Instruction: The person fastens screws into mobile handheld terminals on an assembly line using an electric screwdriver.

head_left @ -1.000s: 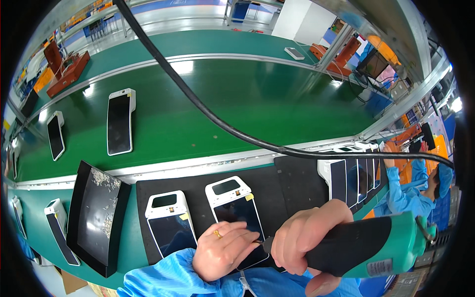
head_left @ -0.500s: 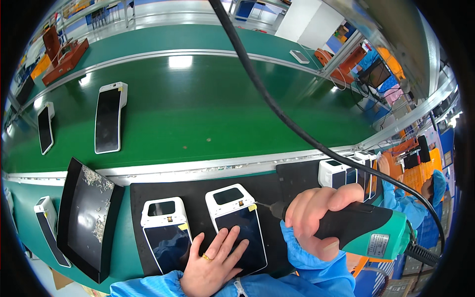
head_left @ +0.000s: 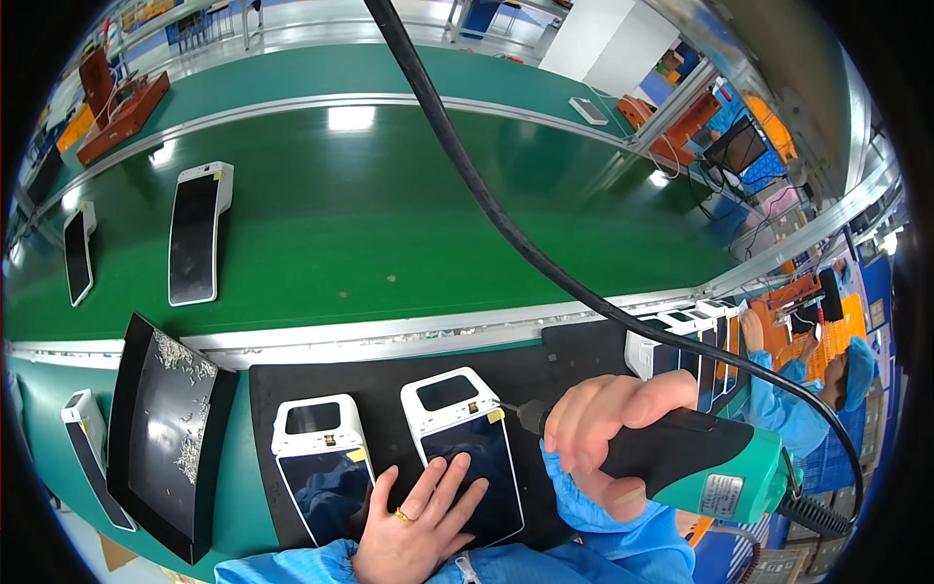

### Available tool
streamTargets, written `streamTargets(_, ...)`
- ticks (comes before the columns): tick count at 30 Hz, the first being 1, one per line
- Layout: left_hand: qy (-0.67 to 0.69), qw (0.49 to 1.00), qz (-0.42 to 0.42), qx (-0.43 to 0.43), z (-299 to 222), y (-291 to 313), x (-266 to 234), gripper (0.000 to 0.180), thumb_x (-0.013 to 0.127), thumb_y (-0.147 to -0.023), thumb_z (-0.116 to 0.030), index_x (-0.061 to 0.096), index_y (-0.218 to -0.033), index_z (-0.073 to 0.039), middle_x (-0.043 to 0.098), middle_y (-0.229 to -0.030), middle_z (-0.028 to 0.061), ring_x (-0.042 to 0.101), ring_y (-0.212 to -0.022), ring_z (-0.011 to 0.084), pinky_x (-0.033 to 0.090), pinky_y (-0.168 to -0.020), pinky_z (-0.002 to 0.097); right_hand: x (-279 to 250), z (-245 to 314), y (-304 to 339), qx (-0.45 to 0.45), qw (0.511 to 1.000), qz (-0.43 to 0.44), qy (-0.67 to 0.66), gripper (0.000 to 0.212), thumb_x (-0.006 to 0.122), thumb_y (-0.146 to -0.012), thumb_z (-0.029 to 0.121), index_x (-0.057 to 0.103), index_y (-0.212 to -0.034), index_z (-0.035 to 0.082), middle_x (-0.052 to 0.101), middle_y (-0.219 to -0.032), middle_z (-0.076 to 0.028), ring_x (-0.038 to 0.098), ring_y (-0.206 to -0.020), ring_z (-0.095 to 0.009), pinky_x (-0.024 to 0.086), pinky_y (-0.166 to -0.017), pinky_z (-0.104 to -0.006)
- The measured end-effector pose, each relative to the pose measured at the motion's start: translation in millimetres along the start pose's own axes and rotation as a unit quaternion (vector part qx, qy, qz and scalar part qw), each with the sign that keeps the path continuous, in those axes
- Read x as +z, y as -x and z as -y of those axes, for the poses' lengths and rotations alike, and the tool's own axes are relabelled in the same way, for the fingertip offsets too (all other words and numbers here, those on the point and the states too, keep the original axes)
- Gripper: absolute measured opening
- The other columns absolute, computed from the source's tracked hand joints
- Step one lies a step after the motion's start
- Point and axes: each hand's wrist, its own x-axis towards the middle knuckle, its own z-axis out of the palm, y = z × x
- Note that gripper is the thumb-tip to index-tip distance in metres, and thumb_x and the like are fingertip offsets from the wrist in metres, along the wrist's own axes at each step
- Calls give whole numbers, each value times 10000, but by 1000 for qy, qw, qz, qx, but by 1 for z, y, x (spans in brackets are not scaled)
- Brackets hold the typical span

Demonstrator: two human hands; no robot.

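Note:
My right hand is wrapped round a green and black electric screwdriver, lying nearly level. Its thin bit points left and reaches the upper right corner of a white handheld terminal, by a small yellow sticker; whether it sits in a screw hole is too small to tell. My left hand, a ring on one finger, rests flat with spread fingers on that terminal's dark lower screen. A second white terminal lies just left of it, its lower edge by my sleeve. Both are on a black mat.
A black tray of small screws stands left of the mat, with another terminal beyond it. Two terminals lie on the green belt. A black cable crosses overhead. Several terminals stand at right, near a co-worker's blue sleeve.
The two terminals on the green belt have shifted slightly left. My right hand and the screwdriver have moved a little left, and the cable has swung left. My left hand stays on the terminal.

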Motion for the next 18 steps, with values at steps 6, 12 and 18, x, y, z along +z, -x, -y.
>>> streamTargets(6, 0, 1000, 1, 0, 0, 0, 0, 647, 665, -678, -349, 458, -1268, -185, 306, -1412, 58, 290, -1283, 212, 217, -1002, 485, 0, 2, -1, 20, 1000, -2, -3, 495, 720, -753, 295, 340, -978, 70, 501, -651, -38, 526, -512, -165, 477, -505, -321)
streamTargets(12, 8, 1000, -1, 1, 1, 0, 2, 656, 665, -677, -351, 451, -1275, -188, 305, -1412, 55, 292, -1282, 208, 215, -1004, 491, -2, 3, -6, 45, 998, 31, -7, 472, 736, -740, 270, 358, -953, 84, 506, -651, -33, 529, -523, -167, 476, -529, -325)
streamTargets(18, 0, 1000, 1, -1, 2, 1, 4, 669, 659, -682, -357, 437, -1289, -188, 300, -1416, 54, 292, -1286, 204, 210, -1012, 500, 0, -1, -8, 75, 996, 48, 4, 445, 752, -723, 231, 376, -913, 89, 498, -614, -18, 525, -526, -166, 469, -539, -328)
